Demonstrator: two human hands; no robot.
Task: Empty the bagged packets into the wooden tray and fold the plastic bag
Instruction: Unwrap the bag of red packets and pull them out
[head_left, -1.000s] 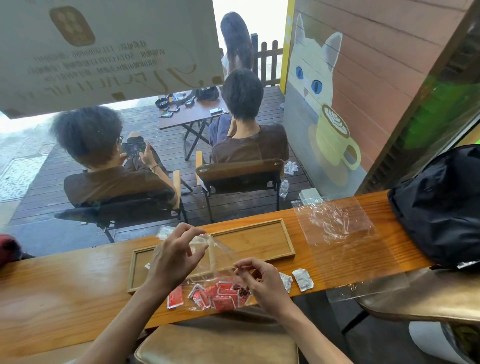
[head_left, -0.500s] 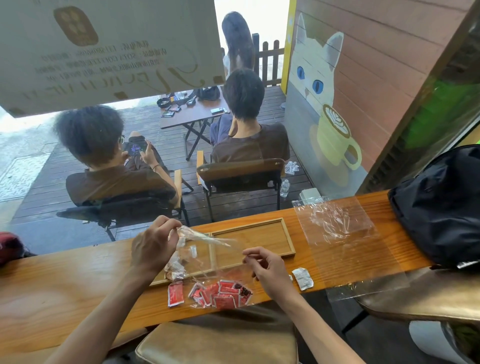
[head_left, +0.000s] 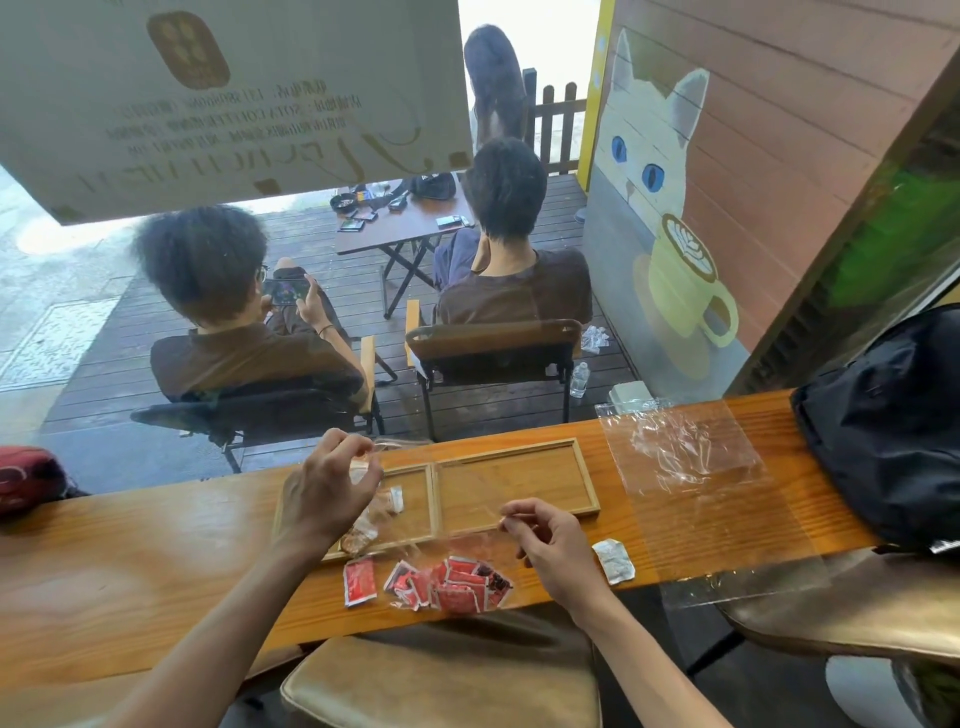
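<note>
Left hand (head_left: 327, 493) is lifting higher than a second ago, pinching the plastic bag (head_left: 415, 519) over the wooden tray (head_left: 519, 483); right hand (head_left: 550, 540) is pinching its other edge. Red packets (head_left: 452, 579) are lying on the counter (head_left: 130, 561), outside the tray. Best tipping bag mouth-down over the tray. Café window ahead.

Red packets (head_left: 447, 579) with dark print lie at 6 o'clock, a silver-white one (head_left: 614, 561) at 4. The tray (head_left: 586, 480) is light wood on an orange-brown grained counter (head_left: 130, 561). Clear bags (head_left: 685, 467) sit at 3, beside a black backpack (head_left: 893, 421).
</note>
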